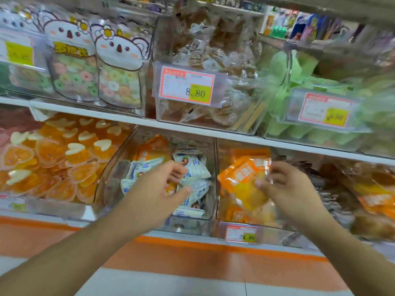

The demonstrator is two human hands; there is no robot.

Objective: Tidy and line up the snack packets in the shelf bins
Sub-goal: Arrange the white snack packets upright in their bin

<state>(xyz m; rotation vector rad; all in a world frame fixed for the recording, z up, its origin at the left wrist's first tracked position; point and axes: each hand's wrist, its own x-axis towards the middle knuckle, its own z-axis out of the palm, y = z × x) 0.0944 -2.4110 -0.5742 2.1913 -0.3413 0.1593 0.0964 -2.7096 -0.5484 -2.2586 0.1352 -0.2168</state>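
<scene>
Right hand (284, 184), centre right of frame, pinches an orange snack packet (243, 178) by its right edge, thumb on the front, holding it tilted above the right clear bin (217, 180) on the lower shelf. Left hand (158, 189) hovers over the middle clear bin (111, 171), fingers loosely spread, holding nothing, fingertips just above the white-and-blue packets (192, 167), which lie jumbled with a stray orange packet (152, 146) at the back. Risks: the edge pinch looks thin, so the glossy packet could slip and land crooked; the left hand could jumble the loose pile further. Frame is motion-blurred, contact unclear.
</scene>
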